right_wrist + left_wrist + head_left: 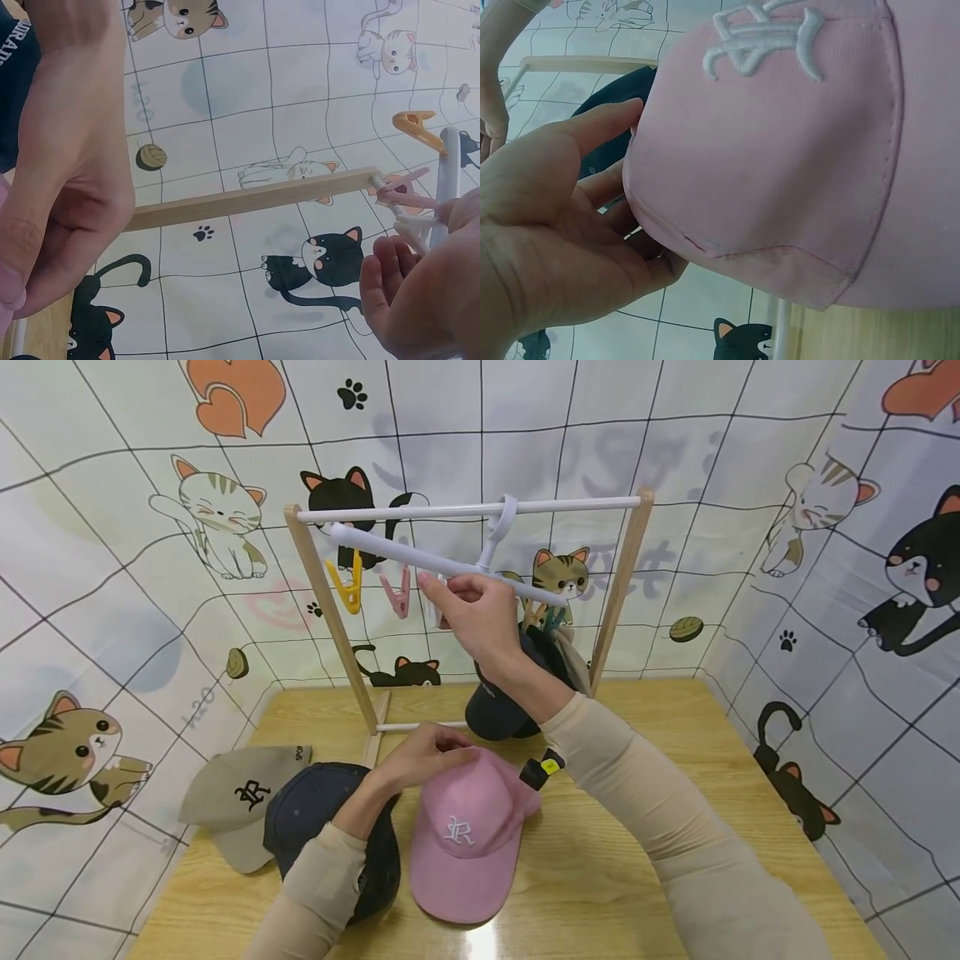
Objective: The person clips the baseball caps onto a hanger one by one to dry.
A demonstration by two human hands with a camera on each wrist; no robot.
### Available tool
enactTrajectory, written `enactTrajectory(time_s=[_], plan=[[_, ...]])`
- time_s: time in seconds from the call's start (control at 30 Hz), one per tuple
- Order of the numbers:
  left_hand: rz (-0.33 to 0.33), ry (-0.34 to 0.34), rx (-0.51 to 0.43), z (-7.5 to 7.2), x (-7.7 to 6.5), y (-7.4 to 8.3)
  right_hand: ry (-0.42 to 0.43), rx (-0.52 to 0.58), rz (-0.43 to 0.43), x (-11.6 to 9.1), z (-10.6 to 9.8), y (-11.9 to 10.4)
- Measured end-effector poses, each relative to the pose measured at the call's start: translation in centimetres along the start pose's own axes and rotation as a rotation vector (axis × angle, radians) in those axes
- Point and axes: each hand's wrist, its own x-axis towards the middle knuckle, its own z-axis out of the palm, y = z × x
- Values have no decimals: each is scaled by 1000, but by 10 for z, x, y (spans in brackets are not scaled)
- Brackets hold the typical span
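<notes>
My left hand (423, 756) pinches the top of a pink cap (468, 810) with a white embroidered letter, its brim toward me. The left wrist view shows fingers curled behind the crown of the pink cap (765, 150). Higher up, my right hand (480, 614) is at a white hanger bar (405, 553) with clips, fingers curled at a white clip (435, 603). In the right wrist view the white clip (411, 229) shows just above the fingers, with a pink clip (405, 191) beside it. A yellow clip (348, 583) hangs at the bar's left end.
The hanger hooks over the top rod of a wooden rack (577, 505). Under its right side hangs a dark cap (498, 710), with a beige one behind. On the table (600, 860), a khaki cap (225, 793) and a navy cap (307, 810) sit at left.
</notes>
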Motion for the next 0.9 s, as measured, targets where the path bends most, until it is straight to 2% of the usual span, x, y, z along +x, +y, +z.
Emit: enactTrajectory(time_s=[0.2, 0.4, 0.9], plan=[[17, -10, 49, -3, 1, 4, -19, -8, 6, -1, -2, -1], [75, -40, 70, -5, 1, 5, -32, -28, 26, -2, -8, -3], [141, -139, -122, -10, -10, 9, -62, -53, 49, -3, -20, -7]])
